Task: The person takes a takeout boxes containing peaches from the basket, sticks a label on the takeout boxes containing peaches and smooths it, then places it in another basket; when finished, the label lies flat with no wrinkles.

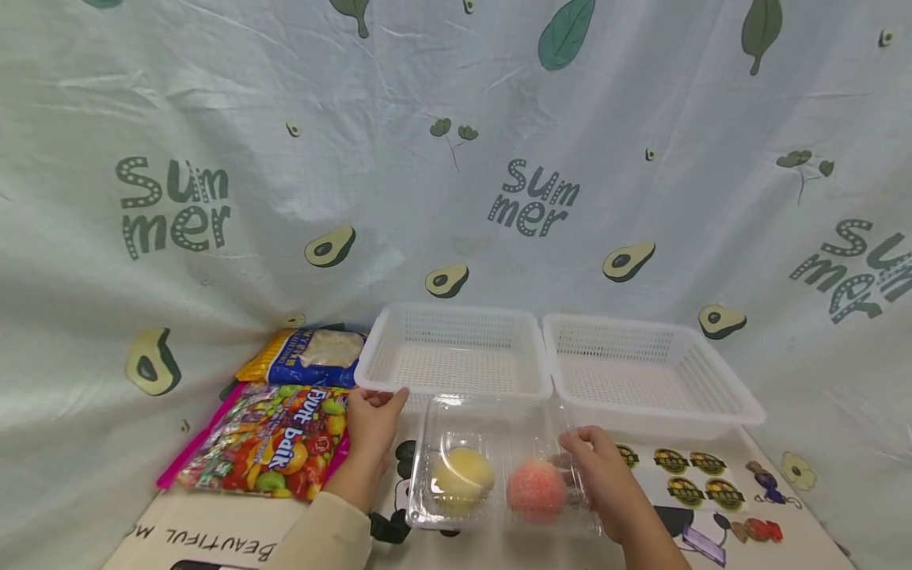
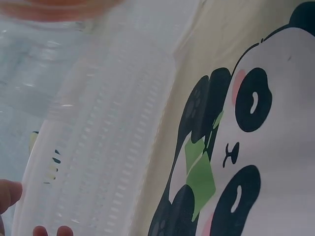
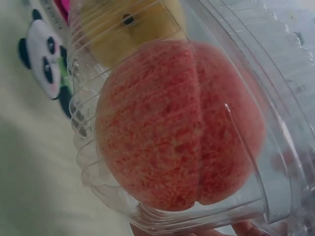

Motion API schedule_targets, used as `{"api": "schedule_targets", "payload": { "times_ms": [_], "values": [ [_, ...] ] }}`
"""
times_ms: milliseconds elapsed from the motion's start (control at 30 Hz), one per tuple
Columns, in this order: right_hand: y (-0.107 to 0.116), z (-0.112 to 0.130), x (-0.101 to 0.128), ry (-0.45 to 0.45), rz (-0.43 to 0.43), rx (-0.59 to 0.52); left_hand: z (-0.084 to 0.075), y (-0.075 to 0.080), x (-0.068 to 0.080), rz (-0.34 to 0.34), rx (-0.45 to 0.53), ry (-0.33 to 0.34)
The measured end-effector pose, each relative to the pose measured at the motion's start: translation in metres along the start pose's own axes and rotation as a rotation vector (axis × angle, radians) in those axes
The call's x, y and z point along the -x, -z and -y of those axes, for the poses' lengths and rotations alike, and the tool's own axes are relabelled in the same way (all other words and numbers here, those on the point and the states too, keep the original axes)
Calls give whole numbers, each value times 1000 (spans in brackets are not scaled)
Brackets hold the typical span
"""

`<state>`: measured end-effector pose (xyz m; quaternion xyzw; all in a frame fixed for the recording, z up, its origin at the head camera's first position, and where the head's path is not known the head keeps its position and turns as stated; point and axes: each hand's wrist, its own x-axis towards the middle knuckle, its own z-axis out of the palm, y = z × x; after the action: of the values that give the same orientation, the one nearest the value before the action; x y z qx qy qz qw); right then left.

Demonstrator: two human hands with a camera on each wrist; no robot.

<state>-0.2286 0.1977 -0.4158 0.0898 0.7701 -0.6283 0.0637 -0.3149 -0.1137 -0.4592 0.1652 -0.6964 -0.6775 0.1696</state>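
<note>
A clear plastic clamshell box (image 1: 499, 419) holds a yellow fruit (image 1: 463, 475) on its left and a pink-red peach (image 1: 537, 491) on its right. My right hand (image 1: 602, 475) grips the box by its right side, fingers showing beneath the peach (image 3: 182, 123) in the right wrist view. Left of the box, my left hand (image 1: 374, 423) hovers near the front rim of the left white basket (image 1: 456, 388). Its thumb (image 2: 10, 191) and two fingertips (image 2: 64, 231) stand apart, with nothing between them in the left wrist view.
A second white basket (image 1: 655, 416) stands at the back right. On the left lie a bag of fruit candy (image 1: 271, 443) and a blue-and-yellow bag (image 1: 313, 356). Round black-and-gold stickers (image 1: 687, 491) lie at the right. A printed curtain (image 1: 399, 190) hangs behind.
</note>
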Motion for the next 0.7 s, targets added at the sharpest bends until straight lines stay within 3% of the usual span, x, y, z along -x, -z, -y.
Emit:
{"api": "schedule_targets", "payload": {
  "times_ms": [333, 700],
  "values": [
    [-9, -33, -12, -55, -86, 12, -3, 1, 3, 38, -5, 22],
    [-16, -34, -25, -46, -107, 160, -5, 2, 3, 43, -12, 42]
  ]
}}
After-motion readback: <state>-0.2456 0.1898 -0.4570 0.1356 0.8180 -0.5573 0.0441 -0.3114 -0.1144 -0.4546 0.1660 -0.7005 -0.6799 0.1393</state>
